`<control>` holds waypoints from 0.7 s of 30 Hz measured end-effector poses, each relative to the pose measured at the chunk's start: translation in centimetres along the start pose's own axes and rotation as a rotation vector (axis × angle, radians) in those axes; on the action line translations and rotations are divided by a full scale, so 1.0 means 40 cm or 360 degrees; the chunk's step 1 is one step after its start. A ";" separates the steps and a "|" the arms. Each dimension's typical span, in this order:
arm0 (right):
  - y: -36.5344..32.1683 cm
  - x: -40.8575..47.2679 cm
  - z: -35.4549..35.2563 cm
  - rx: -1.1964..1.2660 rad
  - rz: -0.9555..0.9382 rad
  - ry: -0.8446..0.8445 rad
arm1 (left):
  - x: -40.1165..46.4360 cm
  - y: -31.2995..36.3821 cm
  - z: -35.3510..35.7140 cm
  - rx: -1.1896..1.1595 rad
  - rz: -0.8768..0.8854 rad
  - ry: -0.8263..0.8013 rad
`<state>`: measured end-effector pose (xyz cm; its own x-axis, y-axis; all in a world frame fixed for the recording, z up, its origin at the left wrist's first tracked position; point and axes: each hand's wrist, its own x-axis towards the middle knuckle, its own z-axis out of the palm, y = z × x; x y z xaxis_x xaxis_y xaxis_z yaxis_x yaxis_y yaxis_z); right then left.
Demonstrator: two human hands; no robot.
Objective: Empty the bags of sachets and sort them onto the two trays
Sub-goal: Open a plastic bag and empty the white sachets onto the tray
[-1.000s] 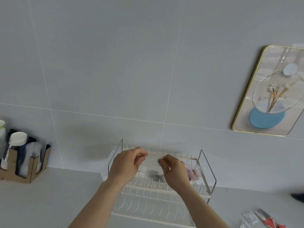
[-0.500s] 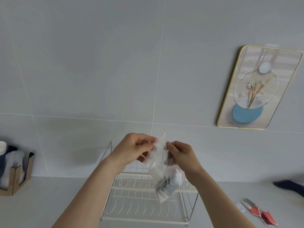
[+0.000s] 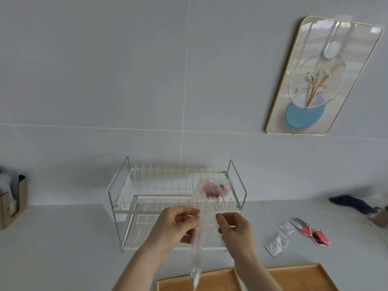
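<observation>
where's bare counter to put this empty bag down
Bare grey counter lies between the cardboard caddy and the white wire dish rack. Right of the rack is crowded: loose white and red sachets. The two wooden trays show bare wood.

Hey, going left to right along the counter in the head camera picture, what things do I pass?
Brown cardboard holder → white wire dish rack → white sachets → red sachets → dark blue cloth. The hands, the clear bag and the wooden trays overlap the rack's span, so they are left out.
</observation>
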<state>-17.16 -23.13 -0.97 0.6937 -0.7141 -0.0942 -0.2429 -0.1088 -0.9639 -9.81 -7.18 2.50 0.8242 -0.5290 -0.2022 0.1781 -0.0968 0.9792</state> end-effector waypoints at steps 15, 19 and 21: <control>0.057 -0.088 0.043 0.0191 0.0660 -0.0580 | -0.025 -0.194 0.027 0.0146 -0.0240 0.0096; 0.068 -0.082 0.048 0.0129 0.0533 -0.0584 | -0.029 -0.208 0.031 0.0130 -0.0221 0.0201; 0.079 -0.079 0.046 0.0092 0.0469 -0.0646 | -0.037 -0.210 0.029 0.0091 -0.0231 0.0244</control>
<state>-18.89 -19.95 -4.19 0.8119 -0.3811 -0.4422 -0.4378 0.1037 -0.8931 -13.13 -6.56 -5.40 0.8649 -0.3722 -0.3367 0.2736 -0.2127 0.9380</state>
